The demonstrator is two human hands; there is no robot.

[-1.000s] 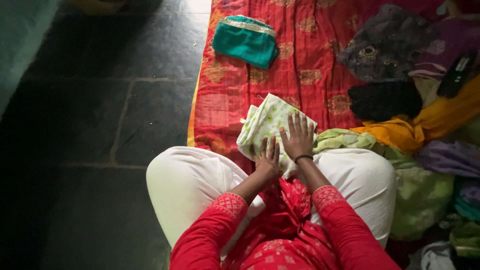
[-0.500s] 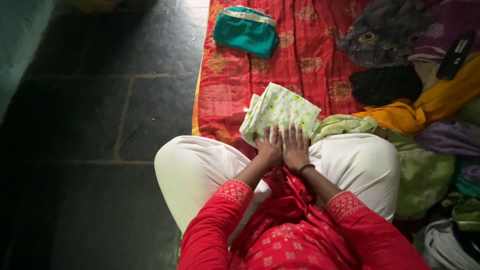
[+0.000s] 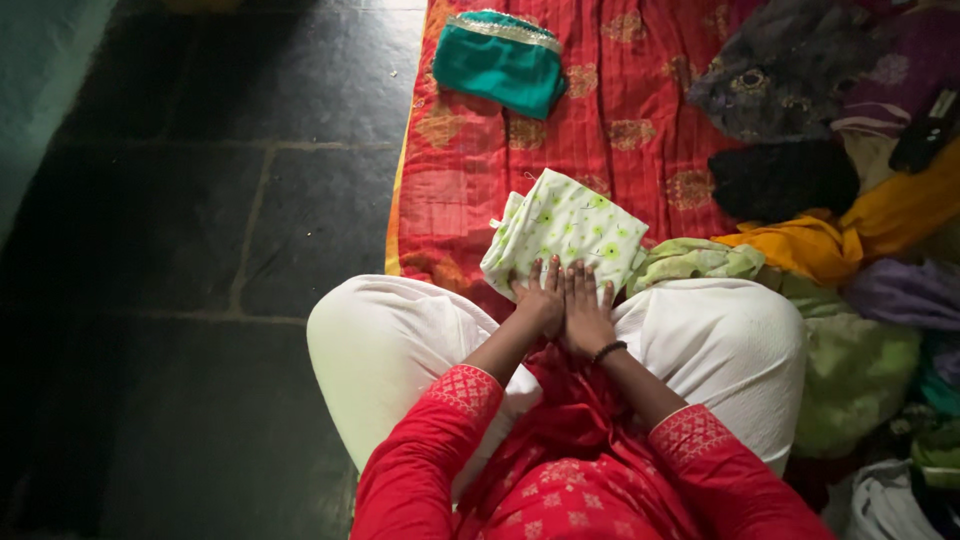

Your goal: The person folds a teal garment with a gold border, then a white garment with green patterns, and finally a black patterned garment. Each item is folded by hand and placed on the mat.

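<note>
A folded white cloth with green flower print (image 3: 562,232) lies on the red patterned quilt (image 3: 470,170) right in front of my crossed legs in white trousers. My left hand (image 3: 538,297) and my right hand (image 3: 585,308) lie side by side, palms down, fingers flat on the near edge of this cloth. Neither hand grips anything. A black bangle sits on my right wrist.
A folded teal garment with gold trim (image 3: 497,66) rests at the quilt's far end. To the right is a heap of clothes: grey (image 3: 775,70), black (image 3: 780,180), yellow (image 3: 850,235), light green (image 3: 850,370), purple (image 3: 900,290). Dark stone floor (image 3: 200,220) lies to the left.
My right hand slid back from the middle of the printed cloth to its near edge beside my left hand. The cloth lies flatter and has barely shifted.
</note>
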